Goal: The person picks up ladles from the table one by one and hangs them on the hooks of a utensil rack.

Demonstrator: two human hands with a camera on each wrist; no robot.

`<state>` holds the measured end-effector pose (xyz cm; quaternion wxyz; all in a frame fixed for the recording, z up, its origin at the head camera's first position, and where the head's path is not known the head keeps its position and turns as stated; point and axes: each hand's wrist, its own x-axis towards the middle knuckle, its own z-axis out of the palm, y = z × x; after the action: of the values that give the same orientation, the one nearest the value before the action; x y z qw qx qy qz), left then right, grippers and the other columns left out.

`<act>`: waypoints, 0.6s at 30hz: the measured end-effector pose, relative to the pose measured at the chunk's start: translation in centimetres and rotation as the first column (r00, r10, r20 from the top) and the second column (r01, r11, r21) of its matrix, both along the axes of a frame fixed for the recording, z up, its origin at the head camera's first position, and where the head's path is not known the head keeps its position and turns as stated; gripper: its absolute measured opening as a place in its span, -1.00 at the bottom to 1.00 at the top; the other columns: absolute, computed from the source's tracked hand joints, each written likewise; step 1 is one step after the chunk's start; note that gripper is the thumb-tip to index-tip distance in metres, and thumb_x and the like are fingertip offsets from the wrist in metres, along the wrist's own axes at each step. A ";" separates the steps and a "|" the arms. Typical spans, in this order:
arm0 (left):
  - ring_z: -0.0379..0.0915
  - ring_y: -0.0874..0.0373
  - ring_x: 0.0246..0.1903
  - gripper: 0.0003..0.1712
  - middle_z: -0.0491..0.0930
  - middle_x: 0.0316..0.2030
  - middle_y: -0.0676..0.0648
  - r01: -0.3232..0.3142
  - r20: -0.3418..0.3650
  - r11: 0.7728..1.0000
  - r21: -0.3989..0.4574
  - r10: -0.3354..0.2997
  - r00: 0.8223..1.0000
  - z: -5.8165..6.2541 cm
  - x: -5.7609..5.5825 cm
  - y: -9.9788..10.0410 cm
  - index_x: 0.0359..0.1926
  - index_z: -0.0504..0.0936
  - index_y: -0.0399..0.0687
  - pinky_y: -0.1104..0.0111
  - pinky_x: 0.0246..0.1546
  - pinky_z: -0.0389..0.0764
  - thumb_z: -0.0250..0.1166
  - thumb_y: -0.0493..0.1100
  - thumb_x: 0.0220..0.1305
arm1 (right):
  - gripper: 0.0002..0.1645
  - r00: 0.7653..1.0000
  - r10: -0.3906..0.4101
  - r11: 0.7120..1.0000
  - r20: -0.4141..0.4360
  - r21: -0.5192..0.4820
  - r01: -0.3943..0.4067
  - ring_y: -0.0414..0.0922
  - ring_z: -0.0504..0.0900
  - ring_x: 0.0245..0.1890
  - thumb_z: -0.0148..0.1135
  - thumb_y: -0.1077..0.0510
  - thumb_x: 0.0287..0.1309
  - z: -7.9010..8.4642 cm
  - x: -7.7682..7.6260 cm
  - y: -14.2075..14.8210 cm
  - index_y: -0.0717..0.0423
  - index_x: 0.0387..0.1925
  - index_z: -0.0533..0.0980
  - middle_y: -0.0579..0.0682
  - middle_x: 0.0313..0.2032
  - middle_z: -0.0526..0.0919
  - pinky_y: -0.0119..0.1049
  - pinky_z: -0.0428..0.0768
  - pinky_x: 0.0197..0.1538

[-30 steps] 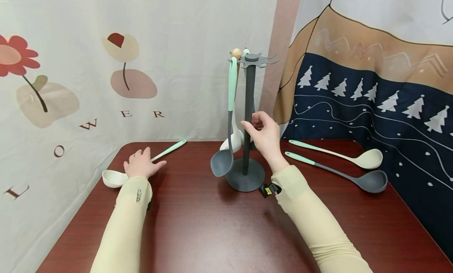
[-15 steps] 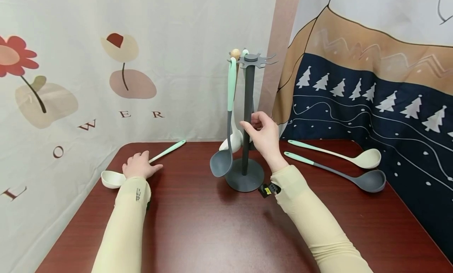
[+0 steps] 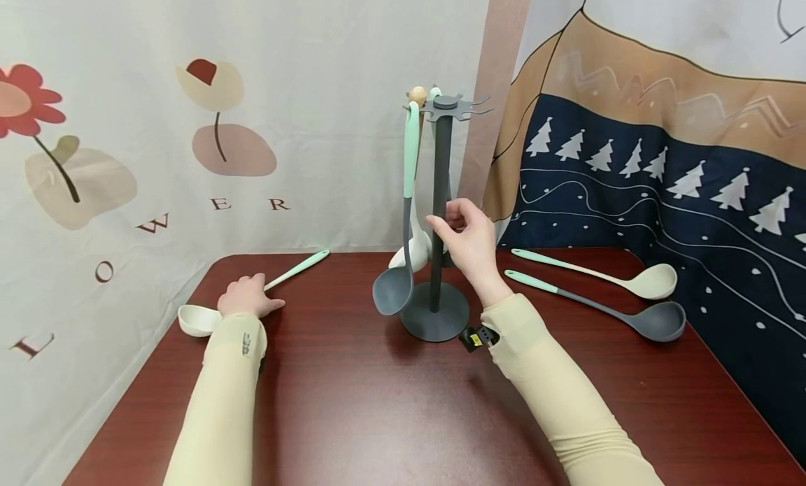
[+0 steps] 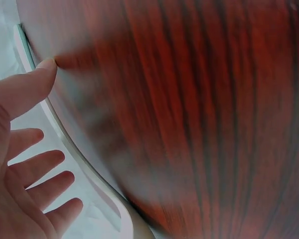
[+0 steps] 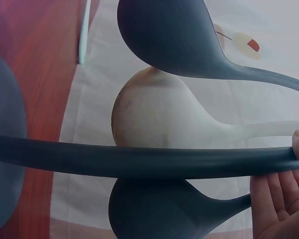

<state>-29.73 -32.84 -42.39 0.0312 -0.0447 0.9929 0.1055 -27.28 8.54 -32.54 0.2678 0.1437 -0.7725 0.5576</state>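
Observation:
At the table's left, my left hand (image 3: 245, 297) is over the middle of a white ladle (image 3: 196, 321) with a mint handle. In the left wrist view its fingers are loosely spread, and the thumb tip is close to the handle; whether it touches cannot be told. My right hand (image 3: 471, 241) holds the dark pole of the utensil stand (image 3: 442, 164), thumb on one side and fingers on the other. From the stand's hooks hang a grey ladle (image 3: 393, 290) with a mint handle, a white ladle (image 5: 149, 109) and another dark grey utensil (image 5: 154, 206), partly hidden by the pole.
On the right lie a white ladle (image 3: 655, 282) and a grey ladle (image 3: 661, 323), both with mint handles pointing toward the stand. The brown table (image 3: 352, 416) meets a printed curtain (image 3: 340, 157) at its back edge. Bare hooks (image 3: 475, 108) stick out on the stand's right.
My left hand has moved slightly left and its fingers have come down a little over the ladle. My right hand keeps its hold on the pole.

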 end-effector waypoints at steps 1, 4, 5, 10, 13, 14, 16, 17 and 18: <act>0.33 -0.47 0.01 -0.17 0.42 0.03 -0.50 -0.003 0.001 1.000 -0.001 0.003 1.000 0.0 -0.1 -0.1 0.21 0.37 -0.38 -0.26 -0.17 0.46 0.41 0.12 0.14 | -0.74 1.000 0.001 1.000 0.002 0.000 -0.001 -0.02 0.57 -0.26 0.41 0.13 0.19 0.0 0.0 0.0 0.21 -0.18 0.58 0.10 -0.28 0.62 -0.18 0.58 -0.16; 0.34 -0.47 0.02 -0.20 0.43 0.03 -0.50 -0.006 0.003 1.000 -0.003 0.006 1.000 -0.1 -0.2 -0.3 0.21 0.37 -0.38 -0.27 -0.18 0.47 0.41 0.07 0.15 | -0.73 1.000 0.000 1.000 0.009 -0.003 0.000 -0.02 0.56 -0.26 0.41 0.13 0.19 0.1 0.1 0.0 0.21 -0.17 0.58 0.10 -0.27 0.62 -0.18 0.57 -0.16; 0.34 -0.47 0.01 -0.23 0.44 0.02 -0.49 -0.006 0.003 1.000 -0.004 0.006 1.000 -0.2 -0.3 -0.3 0.19 0.38 -0.38 -0.26 -0.18 0.47 0.41 0.05 0.15 | -0.73 1.000 -0.001 1.000 0.010 -0.003 0.001 -0.02 0.56 -0.25 0.41 0.13 0.19 0.1 0.1 0.0 0.21 -0.17 0.58 0.10 -0.27 0.62 -0.18 0.57 -0.15; 0.43 -0.44 -0.06 -0.45 0.52 -0.07 -0.44 -0.025 -0.018 1.000 -0.006 0.025 1.000 -0.4 -0.4 -0.6 0.05 0.47 -0.34 -0.23 -0.26 0.52 0.40 -0.09 0.14 | -0.73 1.000 -0.001 1.000 0.012 0.000 0.001 -0.02 0.57 -0.26 0.41 0.13 0.19 0.1 0.0 -0.1 0.22 -0.18 0.58 0.11 -0.27 0.63 -0.19 0.58 -0.15; 0.48 -0.41 -0.11 -0.57 0.56 -0.13 -0.41 -0.042 -0.029 0.999 -0.006 0.042 0.999 -0.4 -0.4 -0.8 -0.04 0.50 -0.31 -0.19 -0.31 0.55 0.38 -0.16 0.14 | -0.73 1.000 -0.003 1.000 0.016 0.003 0.003 -0.01 0.57 -0.25 0.41 0.13 0.19 0.1 0.0 -0.1 0.22 -0.18 0.57 0.11 -0.27 0.63 -0.20 0.58 -0.15; 0.49 -0.40 -0.12 -0.59 0.56 -0.14 -0.41 -0.046 -0.031 0.999 -0.007 0.046 0.998 -0.4 -0.4 -0.8 -0.05 0.51 -0.31 -0.19 -0.32 0.55 0.38 -0.17 0.15 | -0.73 1.000 -0.004 1.000 0.017 0.002 0.004 -0.01 0.57 -0.25 0.41 0.13 0.19 0.1 0.0 -0.1 0.21 -0.18 0.57 0.10 -0.27 0.63 -0.20 0.57 -0.15; 0.49 -0.39 -0.14 -0.63 0.56 -0.15 -0.41 -0.051 -0.026 0.999 -0.007 0.051 0.998 -0.3 -0.3 -0.9 -0.06 0.52 -0.30 -0.18 -0.32 0.55 0.36 -0.18 0.16 | -0.73 1.000 -0.004 1.000 0.018 0.001 0.004 -0.02 0.57 -0.25 0.41 0.13 0.19 0.1 0.0 -0.1 0.21 -0.18 0.57 0.10 -0.27 0.63 -0.19 0.57 -0.15; 0.49 -0.39 -0.14 -0.64 0.56 -0.15 -0.41 -0.053 -0.021 0.999 -0.004 0.053 0.998 -0.3 -0.2 -0.9 -0.06 0.52 -0.29 -0.17 -0.33 0.55 0.35 -0.19 0.17 | -0.74 1.000 -0.004 1.000 0.016 -0.001 0.004 -0.01 0.57 -0.25 0.41 0.14 0.19 0.1 0.0 -0.1 0.21 -0.18 0.57 0.11 -0.27 0.63 -0.19 0.57 -0.15; 0.49 -0.39 -0.14 -0.66 0.56 -0.16 -0.41 -0.055 -0.018 0.998 -0.002 0.055 0.998 -0.2 -0.2 -0.9 -0.07 0.53 -0.29 -0.17 -0.33 0.55 0.33 -0.20 0.18 | -0.74 1.000 -0.002 1.000 0.015 -0.003 0.002 -0.02 0.57 -0.25 0.41 0.14 0.19 0.1 0.0 -0.1 0.21 -0.18 0.57 0.11 -0.27 0.63 -0.18 0.57 -0.15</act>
<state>-29.91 -33.77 -42.63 0.0193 -0.0711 0.9917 0.1055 -27.23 8.43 -32.40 0.2627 0.1382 -0.7739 0.5594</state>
